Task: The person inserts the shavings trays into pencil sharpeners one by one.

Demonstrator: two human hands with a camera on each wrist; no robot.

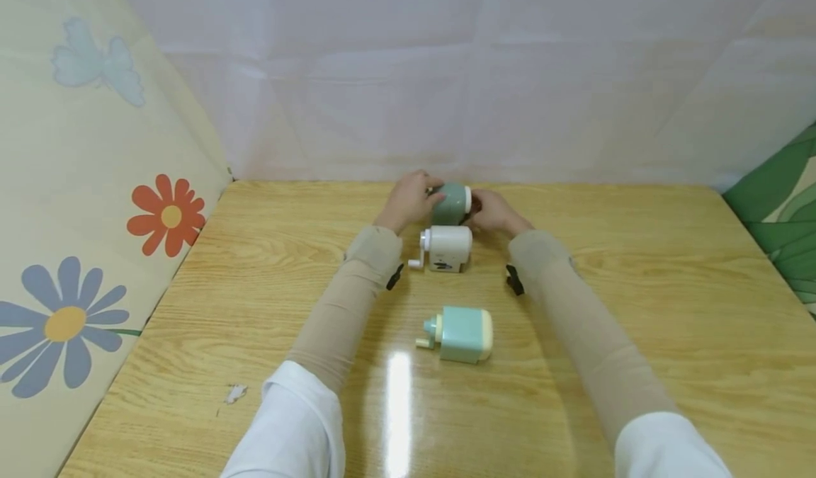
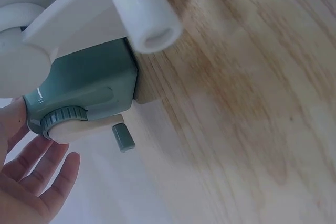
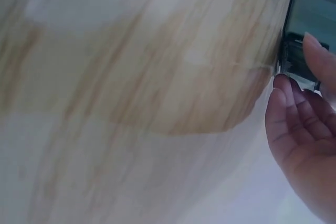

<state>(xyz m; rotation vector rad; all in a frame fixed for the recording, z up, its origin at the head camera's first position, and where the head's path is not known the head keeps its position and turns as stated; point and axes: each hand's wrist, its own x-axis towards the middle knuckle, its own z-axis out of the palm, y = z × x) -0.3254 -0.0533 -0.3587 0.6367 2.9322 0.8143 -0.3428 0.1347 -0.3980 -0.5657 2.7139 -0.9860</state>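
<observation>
Left hand [image 1: 408,198] rests against the left side of the dark green sharpener [image 1: 451,203], thumb over its top in the head view. The left wrist view shows the fingers [image 2: 37,174] straight and spread just beside the housing, so the hand is open, not clasped. Right hand [image 1: 494,212] is at the right end of the same sharpener, by its white end cap. In the right wrist view its fingertips [image 3: 286,90] touch the edge of the green body; the picture is blurred, and the fingers appear only loosely bent, probably open rather than gripping.

The dark green sharpener stands on the worktop [image 1: 637,322] near the far edge, between both hands. Its grey-green dial [image 2: 63,118] and small knob [image 2: 123,137] show in the left wrist view.

The white sharpener [image 1: 445,248] stands just in front of the dark green one, crank [image 1: 417,255] on its left end. The light teal sharpener [image 1: 460,333], with cream end and crank, lies further in front, well apart.

Left of the dark green sharpener stands a flowered panel [image 1: 95,251]; behind it, a white sheet [image 1: 446,74]; far right, a green leaf panel [image 1: 784,209].
</observation>
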